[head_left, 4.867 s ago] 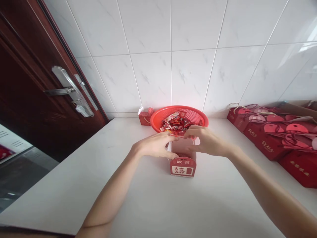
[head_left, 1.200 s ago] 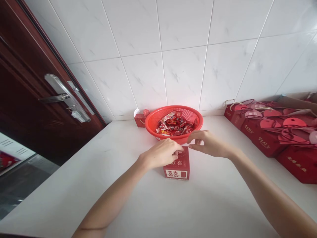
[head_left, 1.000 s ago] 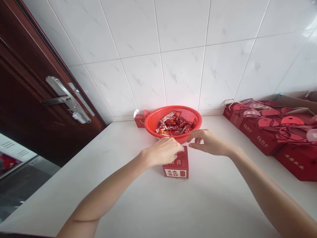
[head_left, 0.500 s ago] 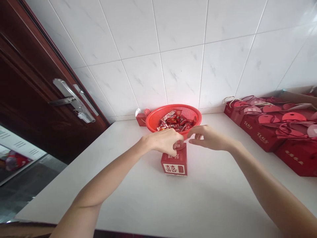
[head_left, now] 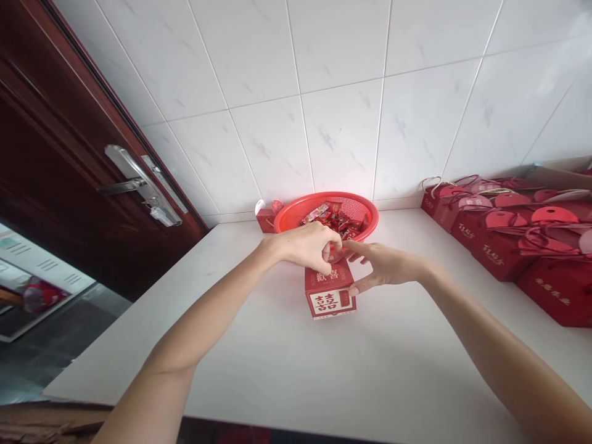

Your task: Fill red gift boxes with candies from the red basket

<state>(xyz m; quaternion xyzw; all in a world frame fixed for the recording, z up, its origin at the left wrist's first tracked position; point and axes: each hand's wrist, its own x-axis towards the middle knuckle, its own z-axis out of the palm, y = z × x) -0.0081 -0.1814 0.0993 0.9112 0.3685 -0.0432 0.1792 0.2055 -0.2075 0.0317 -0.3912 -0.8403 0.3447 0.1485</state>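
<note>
A small red box [head_left: 328, 276] with white Chinese characters and a cream label on its front stands on the white tabletop in front of me. At its top rear, my left hand [head_left: 311, 245] is closed, thumb and curled fingers pinching the rounded top flap. My right hand [head_left: 386, 265] grips the box from the right, with its thumb on the front right corner and its fingers reaching along the far side. The fingertips of both hands meet near the flap, and part of it is hidden. Just behind is a red plastic basket [head_left: 292, 217] of wrapped candies [head_left: 340, 217].
Several red gift boxes [head_left: 485, 243] with cord and ribbon handles are packed along the right side of the white table [head_left: 259, 357]. A small red box [head_left: 265, 220] sits left of the basket by the tiled wall [head_left: 342, 135]. On the left is a dark wooden door [head_left: 60, 142].
My right hand has come in against the box, its thumb now on the front corner. The box has turned and tilted slightly. My left hand stays at the top flap.
</note>
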